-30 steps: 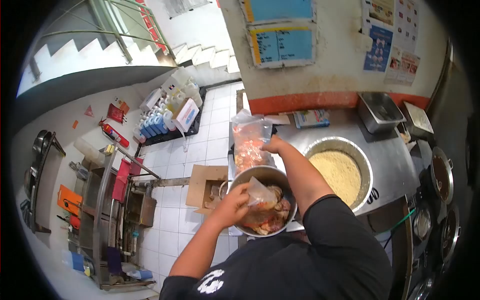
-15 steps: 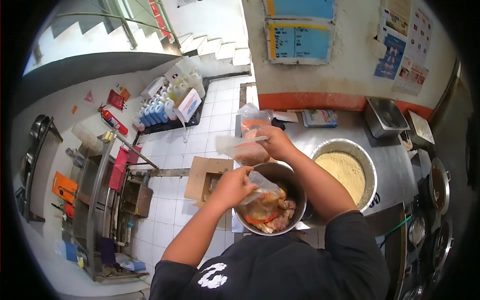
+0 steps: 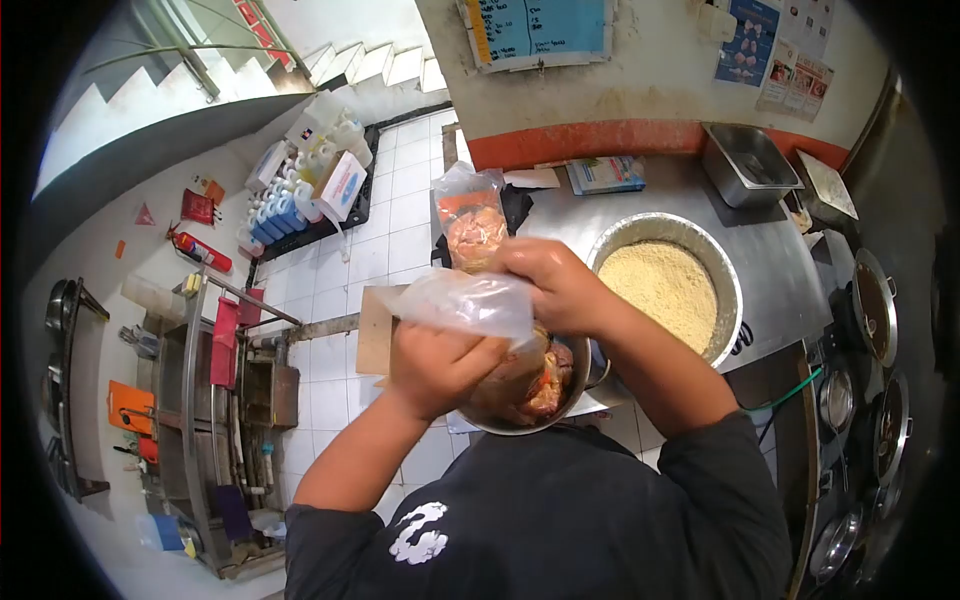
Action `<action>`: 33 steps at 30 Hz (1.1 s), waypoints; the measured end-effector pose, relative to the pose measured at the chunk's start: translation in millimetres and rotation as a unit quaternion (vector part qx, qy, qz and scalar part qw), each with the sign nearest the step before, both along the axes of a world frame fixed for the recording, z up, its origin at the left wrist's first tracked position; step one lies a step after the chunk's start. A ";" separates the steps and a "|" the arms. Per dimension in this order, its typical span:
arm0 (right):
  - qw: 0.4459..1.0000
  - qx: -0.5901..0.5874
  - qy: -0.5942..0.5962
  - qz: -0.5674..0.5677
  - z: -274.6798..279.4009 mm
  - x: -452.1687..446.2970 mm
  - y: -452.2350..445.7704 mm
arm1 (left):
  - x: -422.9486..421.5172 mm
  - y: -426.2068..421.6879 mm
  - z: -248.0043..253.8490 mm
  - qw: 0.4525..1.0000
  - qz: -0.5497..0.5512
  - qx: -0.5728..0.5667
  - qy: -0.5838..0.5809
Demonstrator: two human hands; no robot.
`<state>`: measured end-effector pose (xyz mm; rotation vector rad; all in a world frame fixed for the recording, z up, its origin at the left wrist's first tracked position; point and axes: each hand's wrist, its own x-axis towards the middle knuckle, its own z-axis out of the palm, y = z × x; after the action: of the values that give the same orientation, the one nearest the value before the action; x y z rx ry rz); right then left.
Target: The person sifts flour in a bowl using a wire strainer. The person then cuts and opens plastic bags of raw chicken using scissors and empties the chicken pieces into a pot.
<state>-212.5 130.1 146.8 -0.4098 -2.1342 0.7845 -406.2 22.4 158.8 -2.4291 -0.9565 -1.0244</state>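
Observation:
A clear plastic bag (image 3: 468,304) is stretched between my two hands above a deep metal pot. My left hand (image 3: 445,365) is closed on its near left side, and my right hand (image 3: 548,283) grips its right edge with bent fingers. Inside the pot (image 3: 583,400) lie pieces of reddish-brown meat (image 3: 545,392), partly hidden by the bag and my left hand. Just beyond my hands, a second clear bag (image 3: 474,222) filled with pinkish meat rests at the table's left end.
A wide metal pot (image 3: 735,290) of pale yellow crumbs (image 3: 660,290) stands on the steel table (image 3: 790,330) to the right. Behind it are a blue-and-white packet (image 3: 606,175) and a steel container (image 3: 750,165). An open cardboard box (image 3: 374,335) sits at the left.
Both hands have lifted the plastic bag up from the pot's contents and now hold it spread higher. My right hand has come nearer to my left. The view has shifted.

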 end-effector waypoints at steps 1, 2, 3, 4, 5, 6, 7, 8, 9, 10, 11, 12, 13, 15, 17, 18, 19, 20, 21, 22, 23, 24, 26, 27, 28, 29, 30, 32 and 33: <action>0.999 -0.049 0.000 0.011 -12.9 12.2 -5.1 | 1.4 -0.6 2.7 1.000 0.006 0.024 -0.002; 0.995 -0.098 0.001 0.023 -25.9 23.6 -10.2 | 0.1 -7.1 3.8 0.998 0.036 0.045 0.016; 0.988 -0.149 0.002 0.034 -34.1 30.9 -15.3 | 1.3 -13.6 2.6 0.995 0.066 0.064 0.036; 0.988 -0.151 -0.023 0.039 -41.0 35.8 -19.3 | 5.5 -12.1 -2.5 0.996 0.066 0.054 0.012; 0.986 -0.154 -0.048 0.042 -46.0 40.3 -24.5 | 9.6 -10.4 -7.4 0.997 0.066 0.044 -0.012; 0.984 -0.157 -0.072 0.045 -50.4 44.6 -28.9 | 18.0 -1.5 3.4 0.999 0.047 -0.009 -0.021; 0.983 -0.167 -0.062 0.040 -57.0 46.5 -29.9 | 25.2 5.9 10.7 0.997 0.028 -0.061 -0.031; 0.983 -0.175 -0.053 0.034 -65.4 46.9 -28.6 | 31.3 9.1 12.2 0.994 0.032 -0.106 -0.002; 0.982 -0.183 -0.044 0.028 -67.3 48.7 -28.3 | 36.8 10.8 7.8 0.994 0.018 -0.107 -0.002; 0.981 -0.176 -0.076 0.006 -66.7 53.3 -26.6 | 41.0 14.6 -0.7 0.994 0.004 -0.108 -0.001; 0.977 -0.196 -0.086 0.022 -65.4 57.4 -27.9 | 45.8 18.1 -7.8 0.994 -0.011 -0.109 0.001; 0.971 -0.217 -0.097 0.037 -62.5 61.8 -30.5 | 48.0 19.1 -12.3 0.993 0.014 -0.115 0.024; 0.964 -0.238 -0.107 0.052 -53.5 67.7 -33.9 | 46.7 18.8 -15.7 0.991 0.037 -0.120 0.046; 0.970 -0.232 -0.071 -0.006 -42.0 98.5 -33.3 | 47.6 22.8 -17.0 0.993 0.031 -0.100 0.057; 0.980 -0.153 0.049 -0.120 -56.0 158.4 -18.4 | 43.5 26.2 -18.2 0.995 -0.001 -0.083 0.053; 0.953 -0.082 0.036 -0.289 -65.7 201.8 -5.1 | 37.0 26.6 -20.2 0.994 -0.002 -0.092 0.060; 0.881 -0.089 -0.021 -0.464 -79.9 247.0 5.8 | 35.0 22.8 -12.6 0.992 -0.001 -0.104 0.071; 0.804 -0.063 -0.160 -0.570 -77.4 286.0 -0.1 | 24.8 22.9 -22.4 0.991 -0.014 -0.133 0.023; 0.754 -0.045 -0.219 -0.618 -113.1 325.5 -0.3 | 33.3 14.7 -12.5 0.982 0.011 -0.188 -0.030; 0.698 -0.120 -0.332 -0.624 -150.7 357.3 -3.2 | 28.6 9.8 -16.9 0.979 0.025 -0.200 -0.040; 0.705 -0.141 -0.331 -0.612 -169.5 371.7 -6.3 | 24.0 9.1 -19.9 0.976 0.040 -0.210 -0.051; 0.712 -0.163 -0.329 -0.598 -184.5 381.1 -10.6 | 29.1 8.8 -14.9 0.972 0.059 -0.224 -0.042; 0.764 -0.123 -0.304 -0.555 -204.8 402.0 -17.4 | 37.3 1.7 1.8 0.961 0.107 -0.254 -0.024; 0.762 -0.135 -0.252 -0.581 -211.5 408.2 -18.9 | 32.6 2.2 -0.2 0.960 0.103 -0.261 0.012; 0.757 -0.148 -0.198 -0.605 -217.3 412.9 -19.5 | 22.7 5.0 -2.2 0.957 0.098 -0.268 0.050; 0.747 -0.159 -0.143 -0.630 -221.2 419.3 -21.2 | 18.5 7.4 -3.1 0.954 0.091 -0.272 0.086; 0.727 -0.218 -0.208 -0.617 -223.5 425.1 -22.8 | 20.1 9.0 -2.0 0.951 0.071 -0.289 0.078; 0.697 -0.216 -0.343 -0.591 -233.3 426.9 -35.9 | 18.0 11.3 -1.5 0.949 0.067 -0.295 0.083; 0.683 -0.213 -0.406 -0.568 -239.7 420.0 -38.4 | 12.7 10.4 0.1 0.947 0.072 -0.299 0.088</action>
<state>207.5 91.7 -92.9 -2.4097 -1.7500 0.2923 -393.5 32.8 158.9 -2.7958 -1.5247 -0.4940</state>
